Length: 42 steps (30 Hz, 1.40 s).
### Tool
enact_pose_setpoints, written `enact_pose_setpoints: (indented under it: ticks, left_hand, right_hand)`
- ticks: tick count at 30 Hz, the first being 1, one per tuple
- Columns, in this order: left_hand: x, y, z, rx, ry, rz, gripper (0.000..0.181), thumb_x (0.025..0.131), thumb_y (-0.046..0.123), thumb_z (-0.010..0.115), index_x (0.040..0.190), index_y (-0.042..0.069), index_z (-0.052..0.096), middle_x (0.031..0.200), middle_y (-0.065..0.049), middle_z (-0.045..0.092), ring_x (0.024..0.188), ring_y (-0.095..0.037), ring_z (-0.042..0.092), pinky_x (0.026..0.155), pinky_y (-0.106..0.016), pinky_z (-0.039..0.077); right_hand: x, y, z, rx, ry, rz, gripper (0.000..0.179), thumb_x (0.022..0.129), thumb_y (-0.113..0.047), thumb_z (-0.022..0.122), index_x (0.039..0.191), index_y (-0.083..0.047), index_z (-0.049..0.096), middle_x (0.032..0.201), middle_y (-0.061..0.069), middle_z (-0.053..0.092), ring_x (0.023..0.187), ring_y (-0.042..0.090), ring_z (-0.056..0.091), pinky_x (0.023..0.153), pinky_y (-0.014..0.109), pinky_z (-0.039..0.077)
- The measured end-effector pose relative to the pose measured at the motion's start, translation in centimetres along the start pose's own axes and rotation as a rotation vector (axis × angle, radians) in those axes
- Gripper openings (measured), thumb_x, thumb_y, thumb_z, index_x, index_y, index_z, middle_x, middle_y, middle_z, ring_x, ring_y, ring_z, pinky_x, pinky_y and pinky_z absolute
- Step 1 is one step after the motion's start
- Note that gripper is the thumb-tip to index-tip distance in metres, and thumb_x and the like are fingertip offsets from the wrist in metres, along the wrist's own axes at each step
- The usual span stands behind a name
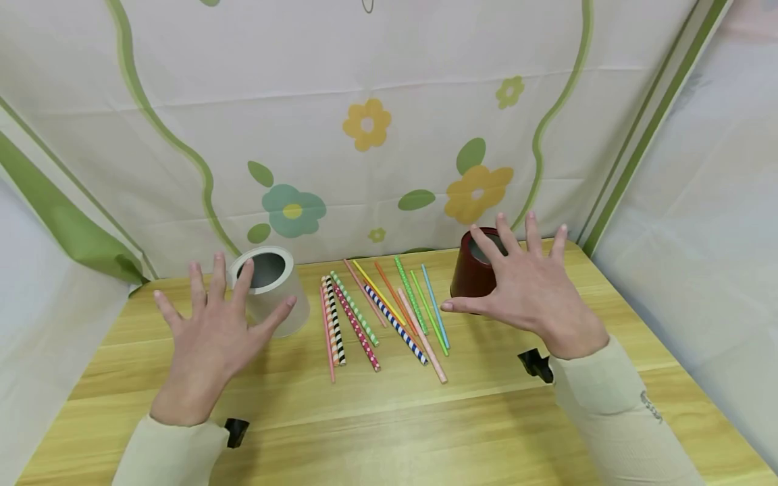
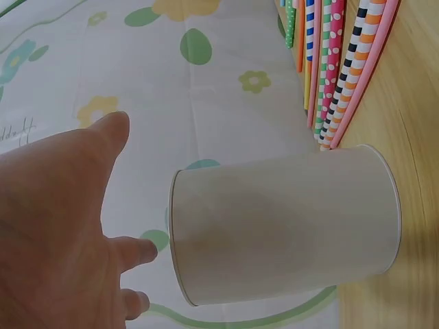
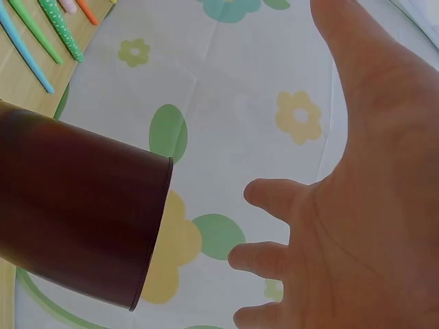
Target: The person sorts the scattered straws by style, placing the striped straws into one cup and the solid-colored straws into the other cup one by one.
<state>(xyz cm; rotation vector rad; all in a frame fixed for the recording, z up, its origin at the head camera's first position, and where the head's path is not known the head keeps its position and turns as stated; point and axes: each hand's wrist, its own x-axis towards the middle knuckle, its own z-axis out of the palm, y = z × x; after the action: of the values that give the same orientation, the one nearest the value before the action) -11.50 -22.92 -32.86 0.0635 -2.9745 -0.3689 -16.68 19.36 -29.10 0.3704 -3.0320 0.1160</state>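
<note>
Recorder: State of both hands?

Observer: Left hand (image 1: 209,337) at the lower left of the head view, right hand (image 1: 535,290) right of centre; the two are well apart. Backs face the head camera. Fingers on both are straight and spread wide.

Recorder: Nearest objects?

Observer: Left is by the white cup (image 1: 271,301); its index finger and thumb overlap the cup in the head view, but the left wrist view shows a gap between fingertips and rim. Right is beside the dark red cup (image 1: 469,273), likewise with a gap in its own wrist view.

Recorder: Positions of cups and straws?

Observer: Both cups stand upright on the wooden table (image 1: 389,432), mouths up. Straws (image 1: 395,324) lie loosely fanned between them, centre of the head view, some overlapping. Leftmost, a pink straw (image 1: 327,335); rightmost, a light blue straw (image 1: 435,306).

Recorder: Surroundings?

Observer: Flower-print cloth (image 1: 365,54) fills the upper frame behind the table. Pale sleeves (image 1: 608,398) cover the forearms, with a black fitting (image 1: 536,364) near each wrist
</note>
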Motion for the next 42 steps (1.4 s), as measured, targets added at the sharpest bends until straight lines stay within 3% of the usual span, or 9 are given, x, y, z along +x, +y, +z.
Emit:
enact_pose_setpoints:
  ticks: [12,17,22,27,31,37,42]
  left_hand:
    - [0.2,-0.1,0.2,-0.012,0.006,0.001,0.105,0.098,0.086,0.041,0.174,0.017,0.018,0.179,-0.027,-0.007,0.163,-0.058,-0.011,0.113,-0.093,-0.016]
    - [0.6,-0.7,0.7,-0.082,0.021,0.001,0.109,0.099,0.082,0.047,0.174,0.011,0.013,0.179,-0.027,-0.009,0.164,-0.056,-0.008,0.116,-0.093,-0.007]
    - [1.2,-1.7,1.7,-0.235,0.057,-0.019,0.112,0.099,0.072,0.061,0.174,0.009,0.008,0.18,-0.023,-0.008,0.161,-0.061,0.008,0.121,-0.088,0.007]
    - [1.8,-2.6,2.6,-0.416,0.083,-0.04,0.117,0.097,0.058,0.075,0.174,0.008,0.003,0.182,-0.02,-0.004,0.162,-0.059,0.011,0.123,-0.084,0.019]
    - [2.2,-3.0,3.1,-0.567,0.113,-0.047,0.119,0.094,0.047,0.083,0.174,0.008,0.003,0.18,-0.024,0.011,0.164,-0.052,0.018,0.128,-0.078,0.021]
    - [2.5,-3.5,3.5,-0.727,0.118,-0.103,0.115,0.093,0.038,0.086,0.174,0.008,0.01,0.177,-0.021,0.023,0.161,-0.049,0.03,0.131,-0.067,0.029]
    - [2.8,-3.5,3.8,-0.845,0.116,-0.153,0.109,0.091,0.03,0.09,0.173,0.011,0.02,0.175,-0.015,0.032,0.16,-0.042,0.034,0.131,-0.061,0.033]
  right_hand:
    - [0.1,0.0,0.2,-0.008,0.025,-0.018,0.131,0.071,-0.106,0.054,0.173,-0.029,0.026,0.18,0.021,0.015,0.163,0.061,-0.003,0.12,0.089,-0.008]
    - [0.3,-0.1,0.2,0.008,0.088,-0.074,0.123,0.077,-0.099,0.059,0.172,-0.026,0.029,0.179,0.021,0.02,0.166,0.052,0.004,0.129,0.079,0.008]
    - [0.3,-0.5,1.0,0.149,0.197,-0.148,0.113,0.083,-0.085,0.07,0.168,-0.018,0.038,0.176,0.017,0.03,0.166,0.042,0.021,0.132,0.066,0.026]
    - [0.1,-1.1,2.7,0.322,0.355,-0.234,0.094,0.087,-0.062,0.083,0.16,-0.011,0.05,0.163,0.016,0.049,0.151,0.037,0.044,0.115,0.063,0.05]
    - [0.1,-1.7,4.3,0.412,0.437,-0.287,0.074,0.089,-0.043,0.088,0.145,-0.004,0.061,0.142,0.016,0.06,0.129,0.032,0.054,0.097,0.052,0.058]
    - [0.4,-3.2,7.2,0.553,0.38,-0.253,0.043,0.096,-0.032,0.084,0.127,-0.007,0.069,0.107,0.004,0.062,0.087,0.016,0.057,0.072,0.029,0.056]
    - [1.0,-4.5,9.7,0.711,0.344,-0.127,0.022,0.097,-0.022,0.083,0.116,-0.012,0.076,0.098,0.001,0.069,0.084,0.015,0.065,0.068,0.025,0.057]
